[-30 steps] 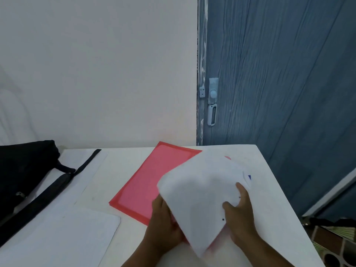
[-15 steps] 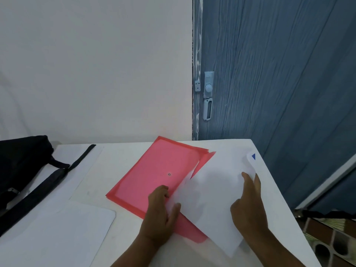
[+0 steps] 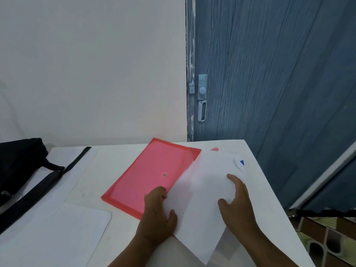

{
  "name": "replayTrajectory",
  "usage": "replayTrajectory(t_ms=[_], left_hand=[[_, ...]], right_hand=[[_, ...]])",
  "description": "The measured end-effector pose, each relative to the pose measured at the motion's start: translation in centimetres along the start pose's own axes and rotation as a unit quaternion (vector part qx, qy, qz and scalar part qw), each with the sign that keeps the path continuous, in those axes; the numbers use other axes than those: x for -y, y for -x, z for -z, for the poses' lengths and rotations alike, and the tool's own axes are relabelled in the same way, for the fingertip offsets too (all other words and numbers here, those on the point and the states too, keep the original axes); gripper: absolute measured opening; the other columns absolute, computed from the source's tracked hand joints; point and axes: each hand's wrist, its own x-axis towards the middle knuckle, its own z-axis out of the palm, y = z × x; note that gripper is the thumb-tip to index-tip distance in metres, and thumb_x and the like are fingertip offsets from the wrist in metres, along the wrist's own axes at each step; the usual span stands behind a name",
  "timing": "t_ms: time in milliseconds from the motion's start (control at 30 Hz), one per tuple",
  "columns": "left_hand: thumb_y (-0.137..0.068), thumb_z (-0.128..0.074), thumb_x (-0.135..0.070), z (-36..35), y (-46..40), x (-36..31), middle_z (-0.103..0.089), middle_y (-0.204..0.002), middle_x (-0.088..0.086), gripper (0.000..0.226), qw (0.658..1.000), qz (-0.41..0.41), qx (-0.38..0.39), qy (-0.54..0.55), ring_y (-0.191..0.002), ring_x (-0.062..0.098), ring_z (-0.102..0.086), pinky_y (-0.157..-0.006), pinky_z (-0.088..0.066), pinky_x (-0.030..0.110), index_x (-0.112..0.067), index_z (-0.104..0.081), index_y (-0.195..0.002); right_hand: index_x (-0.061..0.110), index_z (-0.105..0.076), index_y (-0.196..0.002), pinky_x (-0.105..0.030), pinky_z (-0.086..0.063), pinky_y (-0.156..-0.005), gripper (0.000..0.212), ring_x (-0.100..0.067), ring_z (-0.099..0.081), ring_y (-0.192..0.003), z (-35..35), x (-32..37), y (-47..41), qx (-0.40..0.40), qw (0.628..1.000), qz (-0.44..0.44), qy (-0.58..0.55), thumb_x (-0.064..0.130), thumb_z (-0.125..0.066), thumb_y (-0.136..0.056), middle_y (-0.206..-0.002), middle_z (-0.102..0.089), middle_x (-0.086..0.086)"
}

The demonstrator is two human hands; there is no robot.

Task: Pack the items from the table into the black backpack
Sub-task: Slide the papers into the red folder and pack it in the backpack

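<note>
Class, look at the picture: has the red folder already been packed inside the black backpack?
No. The red folder lies flat on the white table, apart from the black backpack at the table's far left edge.

Two bare forearms enter from the lower edge, each ending in a bare hand: the left hand [image 3: 157, 214] and the right hand [image 3: 236, 207]. No sleeve, glove, watch, ring or bracelet shows on either. Fingernails are short and unpainted.
</note>
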Motion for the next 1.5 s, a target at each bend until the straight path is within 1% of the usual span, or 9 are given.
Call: replayTrajectory(t_ms=[200,300,400,567,867,1033,1167,1300,1500], left_hand=[[-0.075,-0.071,-0.027,0.1,0.2,-0.2,-0.04,-0.121,-0.013,0.063,1.0,-0.022,-0.009,-0.009,-0.109,0.011,-0.046,-0.099,-0.042,0.025,-0.022,-0.042,-0.13],[-0.076,-0.061,-0.016,0.2,0.4,-0.4,-0.042,-0.121,-0.011,0.058,1.0,-0.025,-0.015,0.012,-0.11,0.005,-0.044,-0.107,-0.038,0.027,-0.029,-0.036,-0.127],[-0.077,-0.055,-0.012,0.2,0.6,-0.3,-0.048,-0.123,-0.009,0.055,0.998,-0.035,-0.041,0.021,-0.116,-0.001,-0.045,-0.1,-0.043,0.018,-0.031,-0.037,-0.126],[-0.084,-0.047,-0.001,1.1,0.6,-1.7,-0.048,-0.112,-0.026,0.043,0.99,-0.08,-0.105,0.039,-0.099,0.004,-0.056,-0.082,-0.043,0.003,-0.033,-0.047,-0.112],[-0.091,-0.037,-0.011,1.1,0.6,-0.7,-0.055,-0.114,-0.004,0.022,0.976,-0.168,-0.129,0.051,-0.106,0.005,-0.05,-0.102,-0.036,0.007,-0.019,-0.049,-0.108],[-0.092,-0.042,-0.011,1.1,0.8,0.3,-0.053,-0.117,-0.008,0.019,0.974,-0.192,-0.105,0.055,-0.112,0.005,-0.05,-0.102,-0.044,0.026,-0.021,-0.049,-0.106],[-0.088,-0.054,-0.021,2.9,0.9,-0.6,-0.06,-0.12,-0.005,0.026,0.958,-0.215,-0.134,0.133,-0.122,0.013,-0.054,-0.105,-0.043,0.032,-0.02,-0.055,-0.115],[-0.093,-0.05,-0.041,7.1,-1.2,4.0,-0.06,-0.113,-0.005,0.026,0.969,-0.048,-0.232,0.064,-0.114,0.016,-0.053,-0.1,-0.042,0.04,-0.023,-0.058,-0.11],[-0.081,-0.047,-0.065,9.1,-2.7,11.4,-0.059,-0.132,0.007,0.066,0.974,0.111,-0.076,-0.181,-0.128,0.029,-0.048,-0.109,-0.034,0.058,-0.017,-0.065,-0.122]], right_hand=[[0.031,-0.043,-0.139,-0.059,-0.025,-0.112,0.104,-0.043,-0.025,-0.146,-1.2,-0.5,-0.7,-0.074,0.937,0.104,0.326,0.039,-0.094,-0.049,-0.162,-0.022,-0.018],[0.036,-0.063,-0.126,-0.053,-0.009,-0.117,0.065,-0.031,-0.023,-0.15,-2.8,0.1,-0.2,0.042,0.885,0.232,0.402,0.04,-0.087,-0.065,-0.158,-0.039,-0.01],[0.041,-0.043,-0.146,-0.045,0.011,-0.122,0.044,-0.02,0.001,-0.155,-5.1,0.7,0.4,0.231,0.843,0.291,0.388,0.037,-0.046,-0.103,-0.168,-0.011,0.006],[0.052,-0.016,-0.153,-0.055,0.015,-0.121,0.047,-0.028,0.016,-0.153,-7.6,0.7,0.1,0.359,0.786,0.32,0.388,0.04,-0.026,-0.109,-0.168,0.006,0.002],[0.038,-0.012,-0.157,-0.058,0.019,-0.118,0.061,-0.024,0.014,-0.154,-9.7,1.7,-1.5,0.389,0.741,0.357,0.414,0.059,-0.004,-0.101,-0.168,-0.008,0.008],[0.045,0.023,-0.149,-0.068,0.015,-0.114,0.077,-0.035,0.035,-0.145,-10.8,1.5,-2.7,0.369,0.716,0.369,0.464,0.071,0.016,-0.076,-0.163,0.029,0.001],[0.048,0.017,-0.151,-0.075,0.022,-0.104,0.084,-0.04,0.044,-0.136,-11.4,2.5,-2.9,0.399,0.666,0.373,0.508,0.079,0.013,-0.073,-0.154,0.042,-0.002],[0.059,0.017,-0.147,-0.073,0.028,-0.102,0.06,-0.038,0.046,-0.135,-10.6,2.6,-3.1,0.415,0.684,0.369,0.473,0.074,-0.007,-0.094,-0.159,0.035,0.004],[0.037,0.002,-0.158,-0.043,0.012,-0.124,0.069,-0.014,0.035,-0.145,-10.4,2.4,-4.1,0.371,0.778,0.341,0.375,0.067,-0.02,-0.1,-0.163,0.022,0.015]])
